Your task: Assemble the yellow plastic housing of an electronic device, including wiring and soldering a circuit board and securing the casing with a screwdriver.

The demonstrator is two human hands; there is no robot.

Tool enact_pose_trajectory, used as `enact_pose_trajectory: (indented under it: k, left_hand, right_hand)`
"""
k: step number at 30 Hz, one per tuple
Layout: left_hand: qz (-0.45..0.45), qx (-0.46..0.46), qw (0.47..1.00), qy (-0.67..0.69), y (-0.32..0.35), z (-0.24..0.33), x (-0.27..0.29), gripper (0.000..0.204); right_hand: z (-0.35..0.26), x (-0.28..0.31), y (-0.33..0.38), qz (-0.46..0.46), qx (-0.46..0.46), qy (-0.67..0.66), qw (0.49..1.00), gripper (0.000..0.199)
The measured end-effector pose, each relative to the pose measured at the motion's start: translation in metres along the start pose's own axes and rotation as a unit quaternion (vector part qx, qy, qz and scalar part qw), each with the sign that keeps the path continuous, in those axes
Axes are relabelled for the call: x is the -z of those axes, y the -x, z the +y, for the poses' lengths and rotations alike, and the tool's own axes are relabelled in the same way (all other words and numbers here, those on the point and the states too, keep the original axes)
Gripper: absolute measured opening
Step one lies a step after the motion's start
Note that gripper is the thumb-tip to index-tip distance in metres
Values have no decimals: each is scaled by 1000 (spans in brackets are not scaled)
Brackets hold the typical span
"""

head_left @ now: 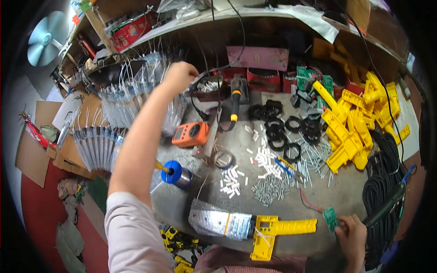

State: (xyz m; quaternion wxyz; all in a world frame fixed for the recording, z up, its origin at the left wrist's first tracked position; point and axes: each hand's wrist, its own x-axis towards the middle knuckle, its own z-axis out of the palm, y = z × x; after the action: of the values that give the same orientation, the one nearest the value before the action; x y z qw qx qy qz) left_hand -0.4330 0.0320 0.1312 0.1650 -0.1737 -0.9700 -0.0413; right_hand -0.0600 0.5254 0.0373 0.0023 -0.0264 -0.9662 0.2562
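In the right hand (353,234), low at the right of the table (343,193), we find a small green circuit board (330,219) gripped at its edge, its red and black wires (311,204) trailing toward the middle. The left hand (180,75) reaches far forward with fingers curled just beside a box of small white pieces; whether it grips anything, we cannot tell. Between the two we see a soldering iron (235,102) upright in its holder, an orange device (191,134) with a small screen, a blue spool (176,174) of wire and a tape roll (223,159). Heaps of white sleeves (266,159), short screws (270,189) and black rings (276,129) crowd the centre, with pliers (290,168) among them. Yellow plastic parts (346,141) pile up at the right, behind a bundle of black cable (382,182) close to the right hand. Along the back we count the box (210,86) of white pieces and red bins (264,81) whose contents are hard to make out. Near the front edge lie a silver bubble-wrap pouch (218,221) and a yellow frame (268,227); we see bare tabletop between the board and the screws, and more between the spool and the pouch
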Motion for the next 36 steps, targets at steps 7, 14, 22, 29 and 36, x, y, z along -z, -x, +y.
enact_pose_trajectory:
  k: [7,14,22,29,36]
  left_hand:
    - [-143,-60,974,-163,-82,-15,-103,19]
    - [-80,-122,977,-159,-93,-6,-145,16]
    - [-19,-97,985,-143,-74,-10,-128,21]
    - [83,-23,983,-165,-75,-27,-94,17]
    - [115,-66,988,78,49,93,45,16]
  right_hand:
    - [-13,15,-18,37,70,49,996,27]
    - [-17,5,-33,27,88,17,996,24]
    - [-20,-8,-43,52,77,-19,996,24]
    - [-15,-18,-46,78,148,11,986,25]
    - [-41,-24,-61,73,195,-27,978,25]
